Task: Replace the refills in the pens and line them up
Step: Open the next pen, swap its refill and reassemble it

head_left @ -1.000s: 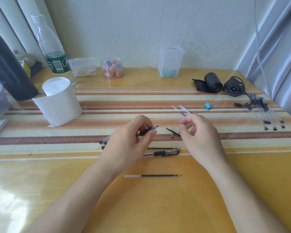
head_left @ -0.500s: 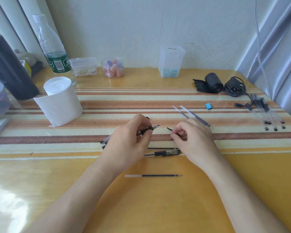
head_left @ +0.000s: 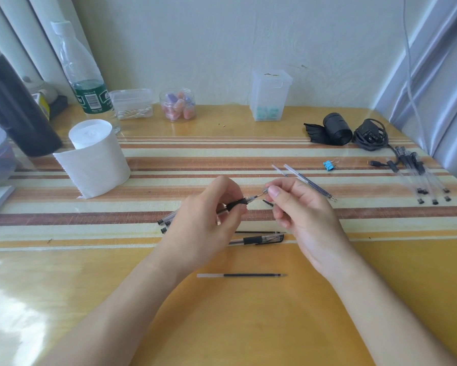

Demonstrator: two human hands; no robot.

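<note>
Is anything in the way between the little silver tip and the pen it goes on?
Nothing visible is. The right hand pinches the silver tip right at the front end of the pen, which the left hand grips, and nothing lies between them.

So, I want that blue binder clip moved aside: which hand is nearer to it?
Right. The right hand, pinching the pen tip, lies nearer the camera and left of the blue binder clip; the left hand, gripping the pen, is farther left.
</note>
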